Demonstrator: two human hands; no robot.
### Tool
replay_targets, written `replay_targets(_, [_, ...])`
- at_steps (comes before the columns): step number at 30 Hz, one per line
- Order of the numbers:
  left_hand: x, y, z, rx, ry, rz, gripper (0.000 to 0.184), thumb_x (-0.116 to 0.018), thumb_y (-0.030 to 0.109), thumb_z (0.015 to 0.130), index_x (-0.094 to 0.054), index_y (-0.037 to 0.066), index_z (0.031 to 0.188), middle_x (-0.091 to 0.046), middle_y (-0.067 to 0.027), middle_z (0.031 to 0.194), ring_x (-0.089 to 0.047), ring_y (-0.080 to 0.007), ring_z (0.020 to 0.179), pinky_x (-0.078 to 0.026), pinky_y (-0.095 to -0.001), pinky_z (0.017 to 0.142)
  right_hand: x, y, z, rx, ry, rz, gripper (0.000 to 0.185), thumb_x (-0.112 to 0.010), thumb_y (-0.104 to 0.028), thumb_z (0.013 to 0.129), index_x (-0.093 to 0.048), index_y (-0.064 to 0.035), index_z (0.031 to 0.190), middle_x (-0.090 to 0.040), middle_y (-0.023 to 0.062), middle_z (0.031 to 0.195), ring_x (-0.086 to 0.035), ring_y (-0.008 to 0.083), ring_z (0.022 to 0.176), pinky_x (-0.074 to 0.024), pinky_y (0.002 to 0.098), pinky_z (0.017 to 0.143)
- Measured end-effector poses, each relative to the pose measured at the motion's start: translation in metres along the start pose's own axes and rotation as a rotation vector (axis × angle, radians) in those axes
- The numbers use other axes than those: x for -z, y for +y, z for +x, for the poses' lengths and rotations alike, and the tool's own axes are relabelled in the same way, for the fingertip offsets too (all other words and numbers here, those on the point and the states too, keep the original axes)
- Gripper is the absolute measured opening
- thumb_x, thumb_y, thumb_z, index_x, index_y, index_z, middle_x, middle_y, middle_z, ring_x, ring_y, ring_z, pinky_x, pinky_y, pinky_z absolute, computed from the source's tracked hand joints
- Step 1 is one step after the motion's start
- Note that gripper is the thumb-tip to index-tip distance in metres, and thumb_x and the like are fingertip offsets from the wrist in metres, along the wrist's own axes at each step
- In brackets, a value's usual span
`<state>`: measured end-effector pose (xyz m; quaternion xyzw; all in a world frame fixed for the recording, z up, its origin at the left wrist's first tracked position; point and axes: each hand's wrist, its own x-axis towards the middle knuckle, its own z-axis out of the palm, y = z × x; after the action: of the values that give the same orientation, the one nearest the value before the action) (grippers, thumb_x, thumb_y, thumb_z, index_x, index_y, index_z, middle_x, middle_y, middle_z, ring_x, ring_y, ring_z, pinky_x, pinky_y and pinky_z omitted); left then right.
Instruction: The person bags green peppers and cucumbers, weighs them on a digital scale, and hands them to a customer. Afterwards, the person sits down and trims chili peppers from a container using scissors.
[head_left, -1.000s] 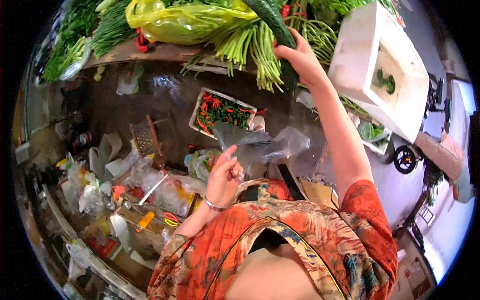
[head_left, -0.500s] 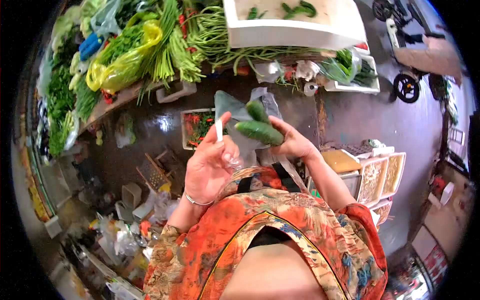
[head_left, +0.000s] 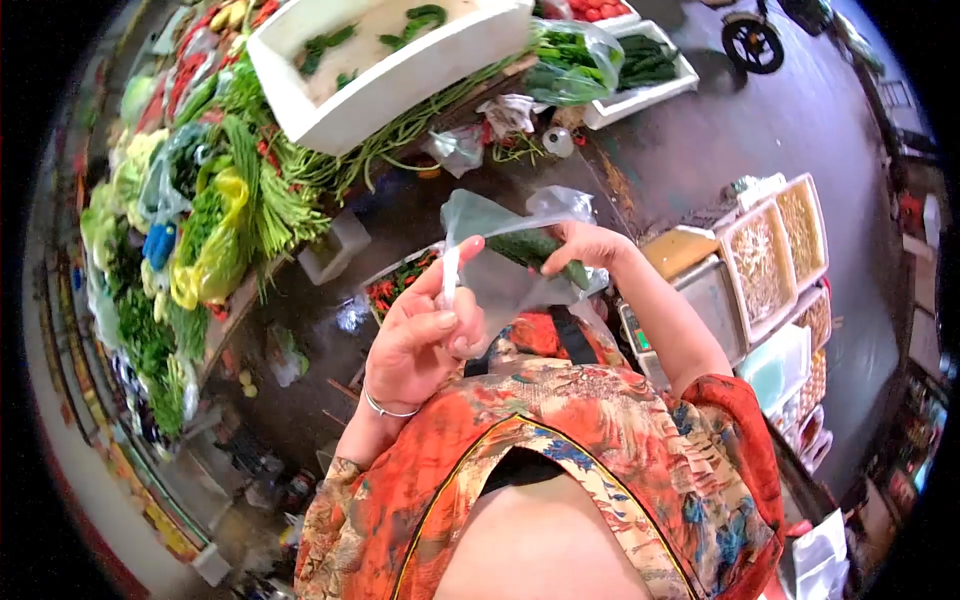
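My right hand [head_left: 590, 250] grips dark green cucumbers [head_left: 525, 246]. How many lie under the fingers I cannot tell. A thin, clear plastic bag [head_left: 490, 285] hangs between my hands, and the cucumbers are at its upper part, partly behind or within the film. Its edge is held by my left hand [head_left: 425, 325], index finger raised and the other fingers curled. Along that index finger runs a narrow white strip [head_left: 450, 275], of a kind I cannot make out. A bracelet [head_left: 385, 405] circles my left wrist.
A white foam box [head_left: 400, 70] with a few green vegetables stands on the vegetable stall. Long beans [head_left: 380, 150] hang near its edge. Dark green vegetables fill another foam box [head_left: 650, 75]. Trays of pale goods [head_left: 755, 265] stand at right, and a crate of red peppers [head_left: 400, 280] lies low behind my left hand.
My view has turned right, so the stall has shifted left. My right hand has brought the cucumbers from in front of the bag to its upper part, tilting them down to the right.
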<state>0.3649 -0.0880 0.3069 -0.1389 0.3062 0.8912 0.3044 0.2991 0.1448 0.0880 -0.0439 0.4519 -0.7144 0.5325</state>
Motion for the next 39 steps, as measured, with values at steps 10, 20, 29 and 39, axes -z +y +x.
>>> replay_targets(10, [0.015,0.030,0.064,0.224,0.124,0.113,0.064,-0.057,0.014,0.083,-0.034,-0.004,0.139,-0.040,0.0002,0.063,-0.039,-0.0105,0.060,-0.034,-0.0258,0.059,0.018,0.066,-0.060,-0.439,0.881,-0.310,0.046,-0.071,-0.031,0.082,-0.063,-0.0029,0.117,-0.065,0.0101,0.113,-0.060,0.0204,0.100,-0.0479,0.0333,0.086])
replay_targets(20, [0.044,0.050,0.140,0.437,0.173,0.612,0.013,-0.056,0.004,0.087,-0.062,-0.002,0.098,-0.053,0.0020,0.069,-0.046,-0.0063,0.058,-0.035,-0.0199,0.053,-0.081,0.012,-0.153,-0.558,0.687,-1.119,0.018,-0.052,-0.015,0.085,-0.063,-0.0030,0.094,-0.064,0.0210,0.088,-0.064,0.0358,0.089,-0.0521,0.0437,0.070])
replay_targets(29, [-0.037,0.038,0.232,0.187,-0.324,1.398,0.015,-0.069,0.011,0.079,-0.060,0.000,0.084,-0.046,-0.0068,0.111,-0.046,-0.0145,0.103,-0.037,-0.0278,0.086,-0.043,-0.089,-0.229,-0.013,0.849,-0.744,0.016,-0.059,-0.007,0.079,-0.057,-0.0044,0.094,-0.062,0.0105,0.082,-0.062,0.0224,0.079,-0.0484,0.0336,0.070])
replay_targets(39, [-0.216,-0.011,0.340,-0.415,-1.160,1.298,0.062,-0.080,0.021,0.074,-0.037,0.012,0.119,-0.038,-0.0227,0.140,-0.021,-0.0383,0.140,-0.016,-0.0535,0.109,0.044,-0.201,-0.318,0.813,0.959,-0.207,0.018,-0.063,0.002,0.083,-0.061,-0.0065,0.099,-0.058,-0.0030,0.091,-0.051,0.0038,0.080,-0.0436,0.0208,0.072])
